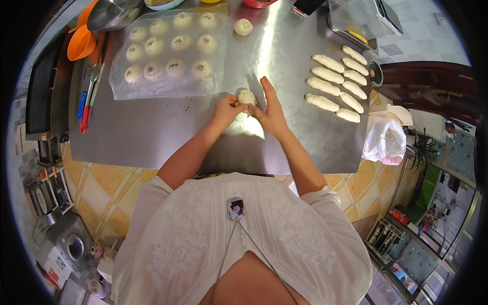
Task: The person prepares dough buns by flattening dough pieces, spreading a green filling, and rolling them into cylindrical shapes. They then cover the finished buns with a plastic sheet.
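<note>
A small rolled piece of pale dough (246, 95) is on the steel table between my hands. My left hand (225, 110) is closed at its left side, thumb and fingertips pinching the dough. On the other side my right hand (271, 113) has its fingers stretched out and its thumb touching the dough's near edge. Beyond them sits a single round dough ball (243, 27). Several round buns with dark specks on top lie under a clear plastic sheet (168, 91) at the left. Two columns of long dough pieces (323, 87) lie at the right.
Red-handled tongs (87, 113) and a blue-handled tool (81, 105) lie near the table's left side. An orange bowl (81, 43) and a metal bowl (113, 14) stand behind them. A clear container (356, 18) is at the far right, and a white plastic bag (385, 140) hangs beside the table.
</note>
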The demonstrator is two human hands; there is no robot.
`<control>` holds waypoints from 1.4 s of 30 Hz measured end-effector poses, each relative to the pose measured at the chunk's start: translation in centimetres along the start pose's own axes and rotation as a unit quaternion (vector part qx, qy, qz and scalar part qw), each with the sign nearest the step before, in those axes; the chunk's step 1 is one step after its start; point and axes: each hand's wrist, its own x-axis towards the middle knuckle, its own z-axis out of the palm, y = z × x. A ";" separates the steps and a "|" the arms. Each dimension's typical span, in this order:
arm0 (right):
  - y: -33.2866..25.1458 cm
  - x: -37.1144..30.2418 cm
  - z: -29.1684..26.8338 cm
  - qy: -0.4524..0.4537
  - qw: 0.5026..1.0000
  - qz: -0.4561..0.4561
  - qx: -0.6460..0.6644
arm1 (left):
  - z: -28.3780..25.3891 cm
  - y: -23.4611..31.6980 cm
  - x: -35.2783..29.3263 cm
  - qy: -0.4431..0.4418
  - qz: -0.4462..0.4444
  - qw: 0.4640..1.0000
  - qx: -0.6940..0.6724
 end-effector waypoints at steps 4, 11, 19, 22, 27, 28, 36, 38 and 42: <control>1.8 1.6 -1.6 -0.147 0.975 -0.097 -0.136 | -0.3 2.1 0.7 -0.022 -0.017 0.996 0.079; 5.6 3.8 0.6 -0.218 0.966 -0.052 -0.130 | -1.1 2.6 1.3 -0.062 -0.020 0.995 0.072; 4.1 4.4 0.2 -0.193 0.968 -0.118 -0.110 | -1.8 3.6 1.3 -0.082 -0.035 0.996 0.018; 4.4 4.2 0.1 -0.215 0.963 -0.056 -0.155 | -2.9 1.7 1.2 -0.061 -0.002 0.998 -0.002; 2.8 1.1 5.6 0.089 0.976 0.017 -0.196 | -2.9 3.5 -1.6 -0.042 0.008 0.996 0.074; 1.6 0.5 6.9 0.097 0.977 0.053 -0.183 | -1.9 2.8 -2.0 -0.029 -0.032 0.999 0.002; -0.1 3.3 2.5 0.050 0.983 0.018 -0.174 | 1.5 6.6 2.0 -0.071 -0.177 0.922 -0.336; 1.9 8.6 -0.1 0.074 0.982 -0.008 -0.175 | 2.3 7.1 6.3 0.020 -0.028 0.985 -0.171; 5.1 17.7 -4.2 0.136 0.967 -0.025 -0.213 | 0.2 13.5 12.5 0.063 0.204 0.976 0.051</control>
